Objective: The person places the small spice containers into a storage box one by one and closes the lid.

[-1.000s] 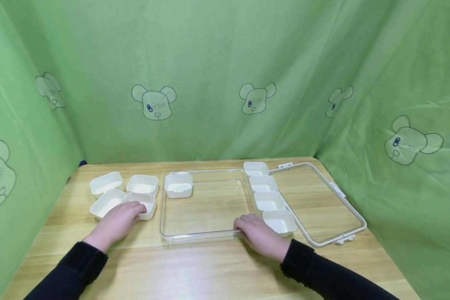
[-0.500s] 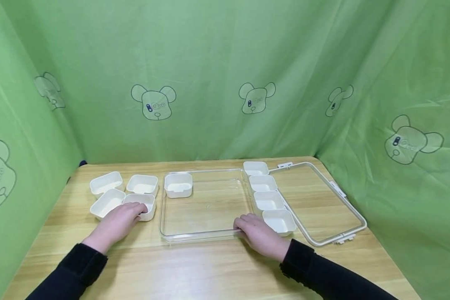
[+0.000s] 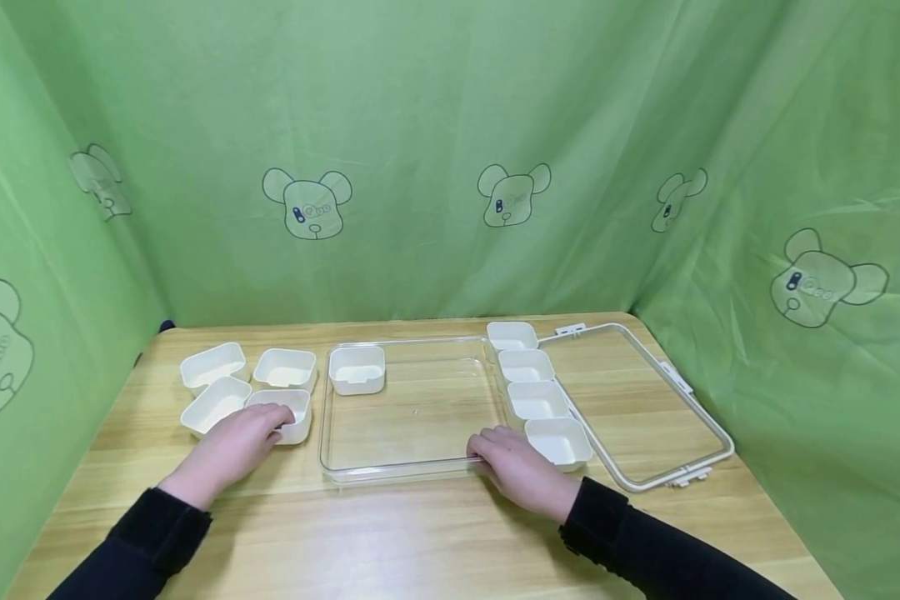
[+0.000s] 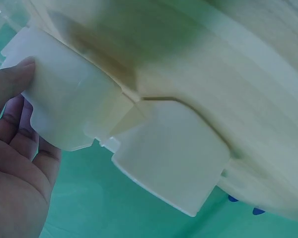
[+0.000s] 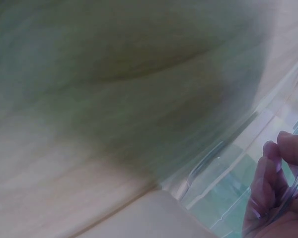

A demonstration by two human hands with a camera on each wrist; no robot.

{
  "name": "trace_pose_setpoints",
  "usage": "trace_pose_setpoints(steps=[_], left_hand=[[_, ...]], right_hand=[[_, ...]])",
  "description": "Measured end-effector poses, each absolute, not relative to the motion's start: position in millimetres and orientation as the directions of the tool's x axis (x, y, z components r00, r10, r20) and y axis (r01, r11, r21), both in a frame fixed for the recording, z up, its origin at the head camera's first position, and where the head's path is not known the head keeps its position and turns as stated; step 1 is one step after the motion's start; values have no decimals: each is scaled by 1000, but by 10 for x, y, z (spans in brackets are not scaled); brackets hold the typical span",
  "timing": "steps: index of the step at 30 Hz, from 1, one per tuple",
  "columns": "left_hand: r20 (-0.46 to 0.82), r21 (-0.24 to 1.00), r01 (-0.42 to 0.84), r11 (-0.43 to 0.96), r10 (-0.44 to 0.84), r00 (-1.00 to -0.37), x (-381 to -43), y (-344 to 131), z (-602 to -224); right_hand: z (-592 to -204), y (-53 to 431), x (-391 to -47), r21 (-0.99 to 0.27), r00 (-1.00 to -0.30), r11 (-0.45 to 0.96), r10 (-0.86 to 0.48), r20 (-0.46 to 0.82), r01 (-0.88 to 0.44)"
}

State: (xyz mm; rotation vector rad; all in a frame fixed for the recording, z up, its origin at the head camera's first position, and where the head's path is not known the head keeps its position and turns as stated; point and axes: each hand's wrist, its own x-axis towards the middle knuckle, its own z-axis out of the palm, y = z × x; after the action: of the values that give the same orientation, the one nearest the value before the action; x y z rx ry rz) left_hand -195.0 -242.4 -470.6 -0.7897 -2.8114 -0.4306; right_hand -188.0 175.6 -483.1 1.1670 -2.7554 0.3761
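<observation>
My left hand (image 3: 232, 454) pinches the near wall of a small white plastic box (image 3: 298, 428). In the left wrist view the thumb presses the outside of this box (image 4: 64, 94), with the other fingers on its inner side. Several like boxes stand about it: one white box (image 3: 216, 406) at its left, another box (image 3: 285, 368) behind. My right hand (image 3: 521, 471) grips the front rim of a clear, shallow plastic container (image 3: 397, 472); the right wrist view has thumb and fingers around that transparent wall (image 5: 288, 196). One white box (image 3: 357, 382) sits in the container's back left corner.
A column of several white boxes (image 3: 537, 402) lines the container's right side. Beyond it lies a white rectangular frame (image 3: 648, 483) with clips, flat on the wooden table (image 3: 390, 542). Green cloth (image 3: 420, 250) with bear-head drawings encloses the back and sides.
The box in my left hand has slid slightly toward the table's front, away from the box behind it. My right hand and the clear container have stayed put.
</observation>
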Motion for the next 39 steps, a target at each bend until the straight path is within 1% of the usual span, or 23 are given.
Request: trace_pose_setpoints(steps=[16,25,34,39], left_hand=[[249,222,508,832,455,-855,-1907,-2379,-4449],[296,203,546,813,480,-826,-1908,-2283,-4306],[341,223,533,816,447,-827,-1964,-2140,-4240],[352,216,546,809,458,-817,-1980,-2040,-4210]], right_hand=[[-4837,1759,-1890,-177,-684,661,-696,220,-729],[-4825,1756,-1890,-187,-690,665,-689,219,-723],[-4834,1745,-1892,-179,-683,660,-693,232,-730],[-4821,1744,-1876,-181,-680,656,-693,238,-732]])
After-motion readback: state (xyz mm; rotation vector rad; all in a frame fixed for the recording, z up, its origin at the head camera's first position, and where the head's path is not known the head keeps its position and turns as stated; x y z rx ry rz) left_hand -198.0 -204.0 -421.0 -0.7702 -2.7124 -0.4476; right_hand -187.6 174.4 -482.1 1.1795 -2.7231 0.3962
